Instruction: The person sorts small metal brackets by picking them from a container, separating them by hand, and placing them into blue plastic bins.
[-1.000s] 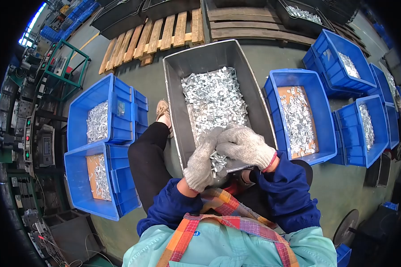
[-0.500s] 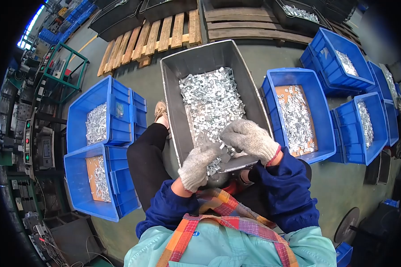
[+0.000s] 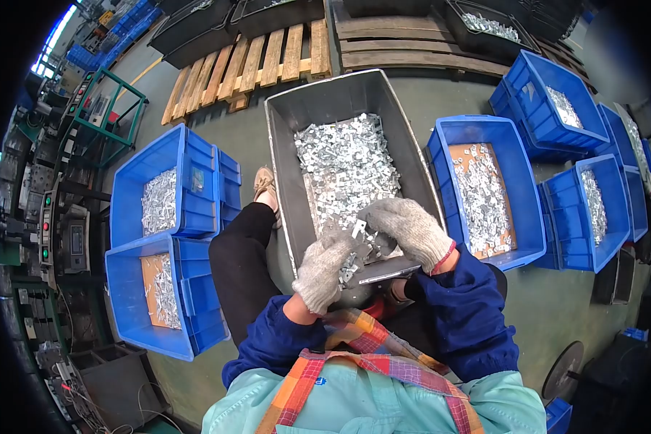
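Note:
Both my hands wear off-white knit gloves and meet over the near end of a grey-black tub (image 3: 278,166). The tub holds a heap of small silvery metal pieces (image 3: 351,163). My left hand (image 3: 321,272) is closed, its fingertips at a bright, flat metal piece (image 3: 359,228). My right hand (image 3: 410,230) has its fingers curled at the other side of that piece. Which hand bears its weight I cannot tell. More metal pieces (image 3: 349,267) show beside my left fingers, at the tub's near edge; whether the left palm holds any is hidden.
Right of the tub stands a blue crate (image 3: 524,217) with metal pieces on a brown base. More blue crates (image 3: 582,213) stand farther right, and two blue crates (image 3: 199,289) at left. Wooden pallets (image 3: 267,61) with black bins lie beyond; machinery (image 3: 69,239) lines the left.
The bright metal piece between my fingertips has risen slightly and turned, showing more of its face. My left fingers have shifted a little; the view has moved slightly.

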The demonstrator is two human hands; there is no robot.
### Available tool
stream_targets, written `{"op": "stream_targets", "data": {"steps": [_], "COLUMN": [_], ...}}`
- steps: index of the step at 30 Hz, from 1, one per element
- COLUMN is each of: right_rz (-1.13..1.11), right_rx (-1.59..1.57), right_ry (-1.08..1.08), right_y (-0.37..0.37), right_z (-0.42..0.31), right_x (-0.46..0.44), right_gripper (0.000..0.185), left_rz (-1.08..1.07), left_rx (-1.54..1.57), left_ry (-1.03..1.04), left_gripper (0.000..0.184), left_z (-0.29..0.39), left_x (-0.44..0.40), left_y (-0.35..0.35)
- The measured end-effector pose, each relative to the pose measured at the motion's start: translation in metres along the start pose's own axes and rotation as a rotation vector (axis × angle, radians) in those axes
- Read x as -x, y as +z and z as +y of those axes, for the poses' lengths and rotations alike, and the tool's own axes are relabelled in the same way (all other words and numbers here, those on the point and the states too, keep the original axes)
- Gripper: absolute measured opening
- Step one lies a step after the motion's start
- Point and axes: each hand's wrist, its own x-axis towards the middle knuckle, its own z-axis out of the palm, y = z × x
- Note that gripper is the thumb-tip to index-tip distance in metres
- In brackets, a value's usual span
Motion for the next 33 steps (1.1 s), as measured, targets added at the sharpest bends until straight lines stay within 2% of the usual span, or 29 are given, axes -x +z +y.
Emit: {"op": "stream_targets", "data": {"steps": [2,5,10,12,14,15,17,19,20,21,23,25,27,29,31,32,33], "right_rz": [-0.003,0.004,-0.064,-0.052,-0.015,0.069,0.023,0.119,0.108,0.110,0.160,0.125,0.132,0.126,0.139,0.163,0.154], "right_rx": [-0.048,-0.085,-0.056,-0.094,-0.194,-0.073,-0.211,-0.420,-0.414,-0.405,-0.562,-0.515,-0.500,-0.529,-0.519,-0.511,-0.511], "right_ry": [0.046,0.030,0.056,0.068,0.120,-0.091,0.053,0.161,0.150,0.144,0.294,0.271,0.323,0.296,0.290,0.311,0.289], "right_y": [0.001,0.006,0.010,0.011,0.013,0.016,0.008,0.015,0.015,0.016,0.022,0.022,0.024,0.027,0.024,0.026,0.025], "right_z": [-0.001,0.002,-0.005,-0.007,-0.016,-0.006,-0.019,-0.018,-0.018,-0.018,-0.020,-0.015,-0.015,-0.011,-0.017,-0.023,-0.019], "right_x": [-0.002,-0.002,-0.006,-0.007,-0.007,-0.006,-0.008,-0.010,-0.011,-0.012,-0.012,-0.011,-0.014,-0.012,-0.010,-0.009,-0.010], "right_gripper": [0.030,0.029,0.028,0.027,0.025,0.021,0.018,0.017,0.018,0.020,0.024,0.028,0.029,0.029,0.030,0.029,0.026], "left_rz": [0.000,-0.051,-0.155,-0.138,-0.089,-0.059,0.040,0.080,0.124,0.187,-0.104,-0.072,0.053,0.372,0.425,0.307,0.337], "left_rx": [0.174,0.199,-0.141,-0.151,-0.006,0.086,0.345,0.038,-0.077,0.457,0.933,1.178,1.147,1.066,0.956,0.998,1.001], "left_ry": [-0.197,-0.191,0.024,-0.004,-0.117,-0.167,-0.231,0.147,0.322,-0.084,-0.076,0.095,0.398,0.481,0.479,0.496,0.460], "left_gripper": [0.023,0.025,0.026,0.027,0.028,0.028,0.028,0.026,0.023,0.018,0.015,0.021,0.016,0.014,0.015,0.016,0.016], "left_z": [0.040,0.030,0.018,0.022,0.036,0.045,0.062,0.058,0.056,0.078,0.083,0.115,0.127,0.140,0.142,0.135,0.136], "left_x": [0.012,0.009,0.012,0.015,0.023,0.027,0.035,0.040,0.040,0.046,0.045,0.058,0.069,0.084,0.093,0.092,0.087], "left_y": [0.019,0.014,0.004,0.004,0.005,0.006,0.007,-0.016,-0.028,-0.029,-0.084,-0.112,-0.159,-0.197,-0.208,-0.208,-0.188]}}
